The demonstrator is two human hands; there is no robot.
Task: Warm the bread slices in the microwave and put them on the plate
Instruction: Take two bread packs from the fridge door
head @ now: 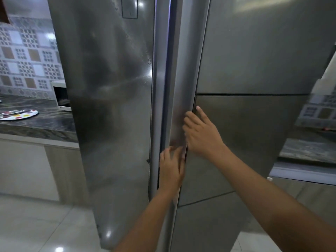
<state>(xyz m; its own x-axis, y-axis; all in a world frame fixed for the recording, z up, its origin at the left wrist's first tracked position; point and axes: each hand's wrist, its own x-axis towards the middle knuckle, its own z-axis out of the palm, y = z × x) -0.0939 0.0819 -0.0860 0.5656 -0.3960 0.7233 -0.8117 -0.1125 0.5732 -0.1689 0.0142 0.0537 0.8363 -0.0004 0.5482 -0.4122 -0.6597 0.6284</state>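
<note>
A tall steel fridge (112, 88) with two doors fills the view. My right hand (201, 131) curls its fingers round the vertical handle edge of the right door (254, 51), with the index finger straight on the door's face. Lower down, my left hand (171, 166) lies at the same edge with its fingers hooked into the gap between the doors. A thin strip of light shows in that gap near the top. A white microwave (61, 96) stands on the counter at the left, partly hidden by the fridge. A white plate with coloured dots (20, 114) lies on the counter. No bread is in view.
The dark stone counter (45, 124) runs along the left wall with patterned tiles behind it. Another counter (309, 151) is at the right behind the fridge. The pale glossy floor (36, 224) lies open at the lower left.
</note>
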